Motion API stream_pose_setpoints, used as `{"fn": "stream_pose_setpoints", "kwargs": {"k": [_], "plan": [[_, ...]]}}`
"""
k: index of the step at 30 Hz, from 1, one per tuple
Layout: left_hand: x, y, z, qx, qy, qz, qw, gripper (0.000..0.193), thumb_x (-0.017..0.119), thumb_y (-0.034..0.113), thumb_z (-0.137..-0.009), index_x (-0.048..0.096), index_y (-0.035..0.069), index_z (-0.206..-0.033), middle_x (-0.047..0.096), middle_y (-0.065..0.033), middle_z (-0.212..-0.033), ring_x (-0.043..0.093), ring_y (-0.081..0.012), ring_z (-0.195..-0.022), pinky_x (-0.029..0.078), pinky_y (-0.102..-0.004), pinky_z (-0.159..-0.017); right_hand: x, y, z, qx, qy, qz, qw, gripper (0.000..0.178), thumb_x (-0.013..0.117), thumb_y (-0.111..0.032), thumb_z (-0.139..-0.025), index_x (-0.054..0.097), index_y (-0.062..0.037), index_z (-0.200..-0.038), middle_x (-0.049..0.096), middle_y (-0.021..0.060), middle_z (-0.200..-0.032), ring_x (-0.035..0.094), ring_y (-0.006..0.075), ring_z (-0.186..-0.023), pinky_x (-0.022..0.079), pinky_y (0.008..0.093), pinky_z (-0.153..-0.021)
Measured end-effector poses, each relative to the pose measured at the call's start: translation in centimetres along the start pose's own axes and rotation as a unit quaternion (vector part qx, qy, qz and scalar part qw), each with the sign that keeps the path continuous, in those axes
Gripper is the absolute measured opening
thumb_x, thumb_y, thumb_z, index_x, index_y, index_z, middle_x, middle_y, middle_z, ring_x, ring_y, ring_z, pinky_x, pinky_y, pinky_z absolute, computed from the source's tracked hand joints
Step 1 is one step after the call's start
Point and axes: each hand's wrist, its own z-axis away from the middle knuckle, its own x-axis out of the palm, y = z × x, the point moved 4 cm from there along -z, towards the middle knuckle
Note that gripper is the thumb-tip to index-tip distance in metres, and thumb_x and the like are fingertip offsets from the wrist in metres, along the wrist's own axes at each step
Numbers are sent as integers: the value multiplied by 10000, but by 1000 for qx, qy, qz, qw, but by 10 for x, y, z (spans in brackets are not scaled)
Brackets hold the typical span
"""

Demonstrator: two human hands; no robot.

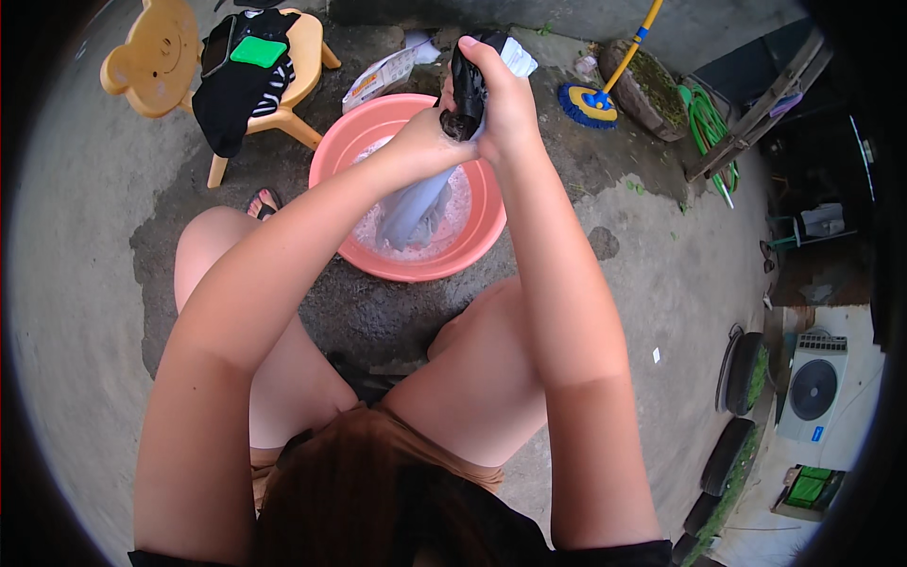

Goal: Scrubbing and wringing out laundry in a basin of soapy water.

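Both my hands are raised over the far half of a round pink basin (331, 231) of sudsy water. My right hand (510, 109) is closed around a wet bunched black cloth (468, 94), its thumb on top. Against the cloth's lower end, my left hand (425, 142) is closed too, its fingers mostly hidden. A twisted grey-blue cloth (416, 213) hangs from below my hands into the suds. Whether it and the black cloth are one garment, I cannot tell. A white piece (518, 59) shows beyond my right hand.
A yellow bear-shaped chair (307, 47) at the far left bears dark clothes and a green item (258, 51). A printed packet (381, 77) lies behind the basin. Far right are a blue-and-yellow brush (588, 106), a planter (647, 94) and a green hose (701, 123). The concrete around the basin is wet.
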Motion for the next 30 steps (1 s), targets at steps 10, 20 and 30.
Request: {"fn": "stream_pose_setpoints", "kwargs": {"k": [10,20,30], "plan": [[2,2,-5,0,6,4,1000,477,672,326,-746,605,-20,-1067,647,-109,-949,615,-162,-893,471,-305,-765,-17,0,-2,1,-6,13,1000,300,640,-322,-856,596,-25,-873,625,99,-746,624,200,-653,518,340,-624],[-13,21,0,-6,-2,73,997,388,677,306,-755,665,-17,-969,648,-74,-823,612,-139,-752,481,-297,-697,-49,1,39,205,-319,343,859,778,731,-431,-769,464,91,-1281,538,183,-1257,488,245,-1215,379,339,-1027],[-27,41,-6,86,53,-5,995,524,718,451,-739,664,0,-1001,680,-152,-965,643,-231,-906,480,-339,-807,-22,44,40,65,-161,272,946,480,686,-170,-810,522,36,-1212,610,130,-1148,581,219,-1094,451,356,-951]]}}
